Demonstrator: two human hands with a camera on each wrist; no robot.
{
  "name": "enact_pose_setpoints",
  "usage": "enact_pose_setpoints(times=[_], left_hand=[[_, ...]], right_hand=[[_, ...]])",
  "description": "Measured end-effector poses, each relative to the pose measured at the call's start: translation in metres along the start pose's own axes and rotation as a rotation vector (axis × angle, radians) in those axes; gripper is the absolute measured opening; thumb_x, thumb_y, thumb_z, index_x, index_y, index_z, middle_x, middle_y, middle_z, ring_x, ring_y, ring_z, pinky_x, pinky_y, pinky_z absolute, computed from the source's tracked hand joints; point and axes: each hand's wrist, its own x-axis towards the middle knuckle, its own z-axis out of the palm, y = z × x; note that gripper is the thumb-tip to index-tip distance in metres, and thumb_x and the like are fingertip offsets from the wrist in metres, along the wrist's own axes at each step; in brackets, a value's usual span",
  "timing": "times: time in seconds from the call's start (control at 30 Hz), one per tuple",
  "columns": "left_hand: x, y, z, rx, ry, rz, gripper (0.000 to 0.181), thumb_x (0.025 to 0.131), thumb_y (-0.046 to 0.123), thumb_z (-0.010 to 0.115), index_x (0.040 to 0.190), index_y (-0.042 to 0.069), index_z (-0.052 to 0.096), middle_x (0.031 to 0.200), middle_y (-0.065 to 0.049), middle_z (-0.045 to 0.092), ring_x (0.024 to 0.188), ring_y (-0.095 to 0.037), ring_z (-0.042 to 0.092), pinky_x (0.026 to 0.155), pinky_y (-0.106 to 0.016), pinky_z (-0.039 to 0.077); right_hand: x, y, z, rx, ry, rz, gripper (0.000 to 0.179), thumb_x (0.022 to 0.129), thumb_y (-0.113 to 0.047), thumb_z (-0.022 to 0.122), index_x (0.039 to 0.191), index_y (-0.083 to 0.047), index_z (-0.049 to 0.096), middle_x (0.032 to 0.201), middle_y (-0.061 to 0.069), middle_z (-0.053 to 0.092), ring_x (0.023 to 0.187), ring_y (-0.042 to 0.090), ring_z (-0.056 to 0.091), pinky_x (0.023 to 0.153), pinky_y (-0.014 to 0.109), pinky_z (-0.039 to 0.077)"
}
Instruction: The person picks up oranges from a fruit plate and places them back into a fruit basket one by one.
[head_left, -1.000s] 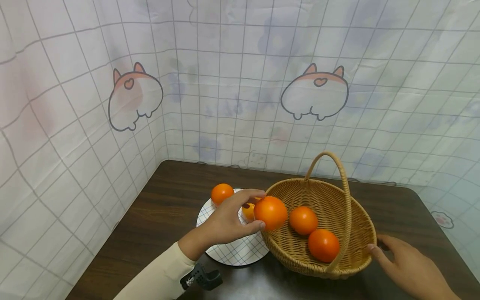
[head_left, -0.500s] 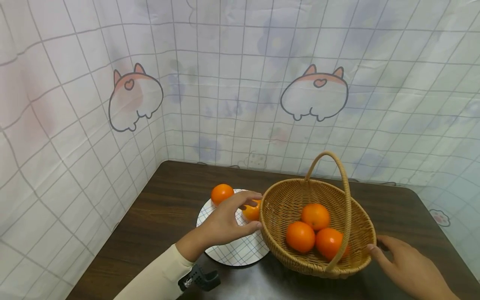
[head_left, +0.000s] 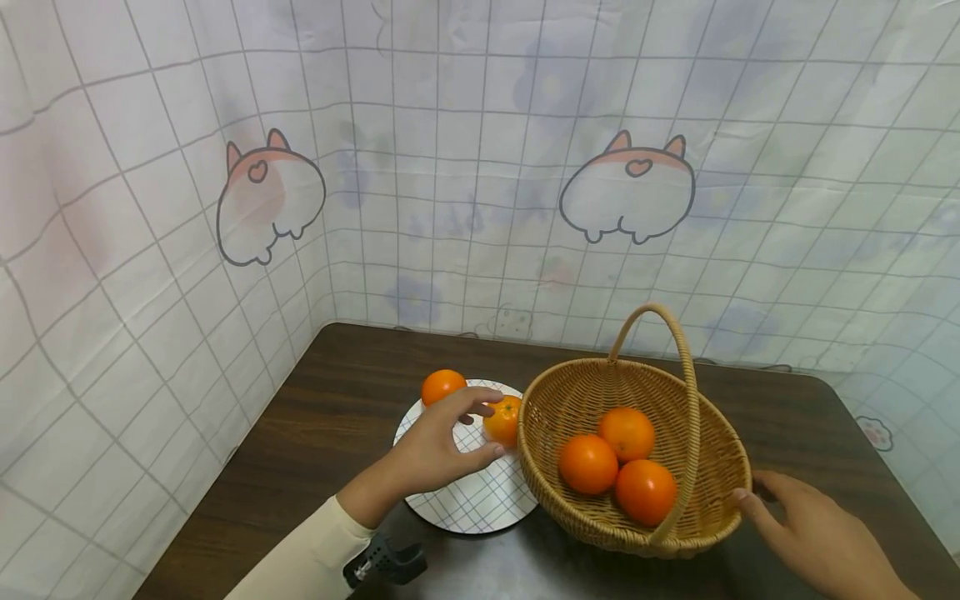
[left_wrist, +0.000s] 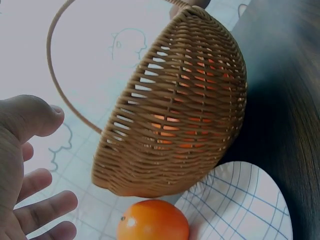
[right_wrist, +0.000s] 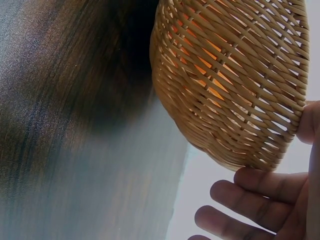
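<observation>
low on the left, a cream sleeve (head_left: pixel 292 550) comes in with a black strap (head_left: pixel 405 565) at the wrist. past it, one orange (head_left: pixel 442 387) sits at the far left edge of the checked plate (head_left: pixel 480 496). over the plate is the left hand (head_left: pixel 431 442), spread wide, thumb well apart from the fingers and holding nothing; that broad curve looks suited to round fruit. just beside its fingertips in the head view, a second orange (head_left: pixel 504 421) sits on the plate's right side, near the wicker basket (head_left: pixel 570 392). the basket's woven side bulges out above the plate's edge, though i cannot tell if they touch; standing so near probably keeps the reach between them short. inside the basket three oranges (head_left: pixel 588 464) lie clustered, likely drawn together by the rounded bottom. the handle (head_left: pixel 687 408) arches over them towards the right, so the left part of the mouth faces the left hand. at the far right, the right hand (head_left: pixel 817 525) pinches the basket's rim between thumb and forefinger, its other fingers loose below; the light hold is probably there to steady the basket on the dark table (head_left: pixel 300 408) rather than lift it
</observation>
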Motion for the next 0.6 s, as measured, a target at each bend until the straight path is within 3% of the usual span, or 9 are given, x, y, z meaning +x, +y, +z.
enact_pose_setpoints(times=[0.13, 0.37, 0.6], left_hand=[[-0.004, -0.004, -0.003, -0.003, 0.018, -0.002, 0.059, 0.086, 0.020, 0.084, 0.138, 0.016, 0.058, 0.134, 0.008, 0.061, 0.116, -0.019, 0.062, 0.095, -0.044, 0.053], [-0.011, -0.011, -0.008, 0.031, 0.040, -0.067, 0.059, 0.086, 0.024, 0.084, 0.139, 0.017, 0.058, 0.131, 0.003, 0.063, 0.111, -0.017, 0.062, 0.097, -0.045, 0.053], [-0.017, -0.019, -0.015, 0.038, 0.056, -0.065, 0.059, 0.086, 0.021, 0.084, 0.139, 0.018, 0.057, 0.131, 0.000, 0.063, 0.111, -0.020, 0.064, 0.097, -0.045, 0.053]], right_hand=[[0.000, 0.000, 0.001, 0.001, 0.002, 0.002, 0.073, 0.105, -0.058, 0.043, 0.134, 0.006, 0.059, 0.129, 0.034, 0.060, 0.106, 0.052, 0.063, 0.072, 0.065, 0.054], [-0.001, 0.002, 0.002, -0.006, 0.016, 0.001, 0.072, 0.105, -0.058, 0.044, 0.133, 0.006, 0.060, 0.130, 0.034, 0.060, 0.106, 0.051, 0.063, 0.073, 0.065, 0.054], [-0.002, 0.003, 0.003, -0.006, 0.032, -0.007, 0.071, 0.105, -0.058, 0.045, 0.133, 0.006, 0.061, 0.129, 0.033, 0.060, 0.105, 0.050, 0.064, 0.073, 0.065, 0.054]])
